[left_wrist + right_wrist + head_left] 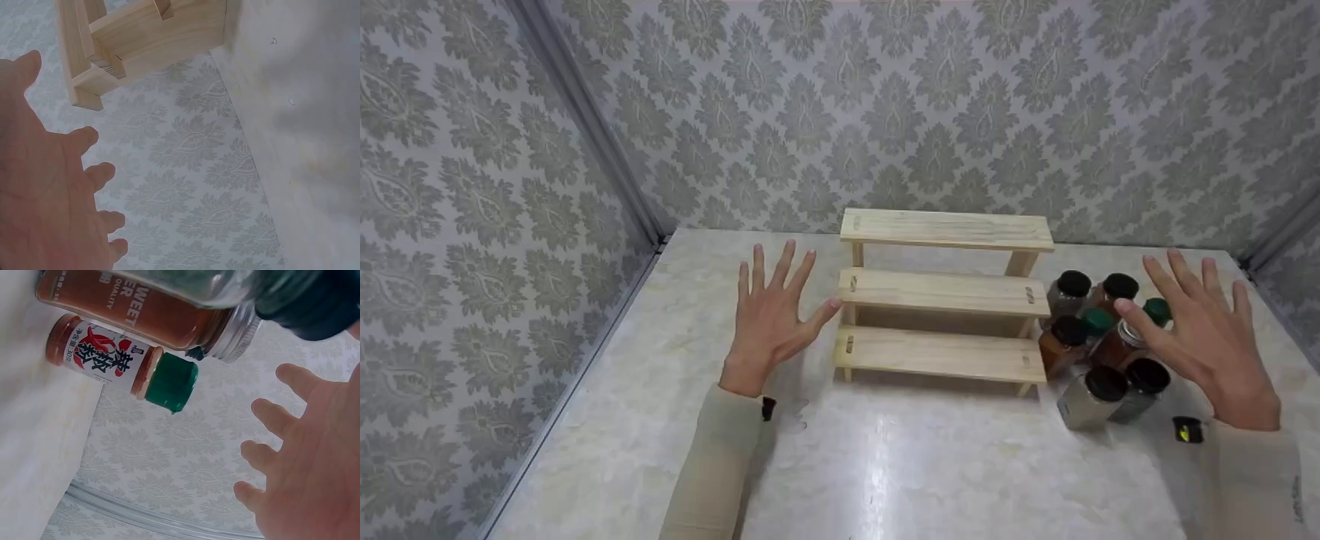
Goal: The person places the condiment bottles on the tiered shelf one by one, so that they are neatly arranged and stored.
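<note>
Item 1. Three-tier stepped rack of pale natural wood [941, 356], standing upright towards the back of your counter [960, 465]. Its lowest tier faces you, presumably so that every level can be reached from the front.

Item 2. Eight visible spice jars, grouped on the counter just beside the rack's right end, likely kept together for your right hand's convenience. Five are black-capped clear jars [1086, 405], two are small green-capped bottles [107, 354], and one is a square-sided jar of reddish-brown contents with a silver metal lid [140, 315].

Item 3. Your left hand [772, 322]: fingers straight and spread, holding nothing, beside the rack's left end.

Item 4. Your right hand [1207, 330]: likewise spread and holding nothing, above and beside the jars; whether its thumb touches a cap you cannot tell. The matching poses suggest a pause with both hands free.

Markings. Green-capped bottle: white label, red chilli artwork, "辣椒粉" (chilli powder), net content beginning "30"; brand mark too small. Silver-lidded jar: white print, "SWEET", a fragment "ER", "QUALITY". Your right sleeve [1252, 480]: small lettering, illegible.
</note>
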{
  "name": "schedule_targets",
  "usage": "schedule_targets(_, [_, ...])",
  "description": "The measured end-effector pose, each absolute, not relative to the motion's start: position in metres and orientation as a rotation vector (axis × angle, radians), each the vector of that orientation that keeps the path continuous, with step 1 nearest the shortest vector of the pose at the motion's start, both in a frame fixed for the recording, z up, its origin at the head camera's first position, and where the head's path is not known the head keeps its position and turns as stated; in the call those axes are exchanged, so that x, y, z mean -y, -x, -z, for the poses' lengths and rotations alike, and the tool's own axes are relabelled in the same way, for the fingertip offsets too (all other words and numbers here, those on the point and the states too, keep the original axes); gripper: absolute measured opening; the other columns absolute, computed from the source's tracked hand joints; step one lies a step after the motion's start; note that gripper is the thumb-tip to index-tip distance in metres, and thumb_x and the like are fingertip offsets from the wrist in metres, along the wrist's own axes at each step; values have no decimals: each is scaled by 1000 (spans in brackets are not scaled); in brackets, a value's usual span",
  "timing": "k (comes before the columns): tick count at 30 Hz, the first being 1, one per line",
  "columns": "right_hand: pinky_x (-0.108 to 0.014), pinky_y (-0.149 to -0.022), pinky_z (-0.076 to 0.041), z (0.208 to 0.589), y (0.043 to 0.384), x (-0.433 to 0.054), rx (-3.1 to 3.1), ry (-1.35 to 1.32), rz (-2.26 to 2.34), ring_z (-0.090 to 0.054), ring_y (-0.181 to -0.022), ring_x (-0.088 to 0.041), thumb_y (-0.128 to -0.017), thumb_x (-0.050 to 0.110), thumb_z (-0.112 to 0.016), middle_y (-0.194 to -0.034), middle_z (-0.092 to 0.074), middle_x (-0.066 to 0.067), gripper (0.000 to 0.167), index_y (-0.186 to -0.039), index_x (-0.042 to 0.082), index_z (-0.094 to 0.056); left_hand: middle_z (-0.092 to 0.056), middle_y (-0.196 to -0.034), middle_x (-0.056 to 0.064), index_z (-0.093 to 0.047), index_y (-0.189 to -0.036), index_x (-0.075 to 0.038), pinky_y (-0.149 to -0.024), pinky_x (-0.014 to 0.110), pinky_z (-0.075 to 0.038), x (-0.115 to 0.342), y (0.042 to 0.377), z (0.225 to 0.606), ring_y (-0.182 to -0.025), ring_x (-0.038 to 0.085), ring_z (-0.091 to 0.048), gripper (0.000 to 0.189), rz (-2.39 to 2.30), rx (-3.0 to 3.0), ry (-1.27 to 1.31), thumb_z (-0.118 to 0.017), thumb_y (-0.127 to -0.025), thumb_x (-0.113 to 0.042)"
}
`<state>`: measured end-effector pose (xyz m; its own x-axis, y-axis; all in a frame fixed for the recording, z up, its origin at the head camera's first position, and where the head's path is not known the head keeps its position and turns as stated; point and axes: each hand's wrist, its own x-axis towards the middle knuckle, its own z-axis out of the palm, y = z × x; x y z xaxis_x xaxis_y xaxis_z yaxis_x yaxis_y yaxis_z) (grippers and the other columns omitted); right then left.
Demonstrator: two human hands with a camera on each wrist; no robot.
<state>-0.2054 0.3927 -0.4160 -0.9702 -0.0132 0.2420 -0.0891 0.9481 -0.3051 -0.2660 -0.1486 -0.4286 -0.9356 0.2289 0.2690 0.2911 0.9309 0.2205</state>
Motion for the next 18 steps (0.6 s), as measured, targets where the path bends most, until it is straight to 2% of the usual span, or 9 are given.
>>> schedule_targets(6, [-73,-125,14,413,198,-391,2815,-128,-516,10,-161,-53,-109,58,-50,-178,-7,-25,84,-173,13,-18,-11,-181,4,-24,-172,-29,-132,65,2,145,260,428,-165,47,2,85,424,2847,396,-42,-103,-75])
schedule_targets(8, [-76,-125,8,411,194,-392,2780,-157,-569,2,-161,-55,-110,53,-54,-176,-13,-27,81,-172,12,-22,-12,-181,5,-24,-172,-26,-132,66,-1,143,257,427,-164,48,-1,83,495,2852,408,-43,-105,-71])
schedule_targets(13, [-83,-119,-10,413,179,-396,2693,-234,-750,-18,-154,-61,-109,33,-64,-170,-25,-32,73,-169,10,-30,-16,-179,13,-20,-173,-17,-128,70,-16,137,243,430,-162,48,-16,74,907,2920,456,-49,-112,-48])
schedule_targets(18, [-82,-118,-19,421,164,-403,2605,-317,-835,-32,-145,-61,-105,19,-71,-161,-38,-33,67,-164,11,-42,-23,-175,21,-21,-171,-5,-126,64,-30,130,234,442,-158,46,-29,71,1408,2936,423,-54,-113,-31])
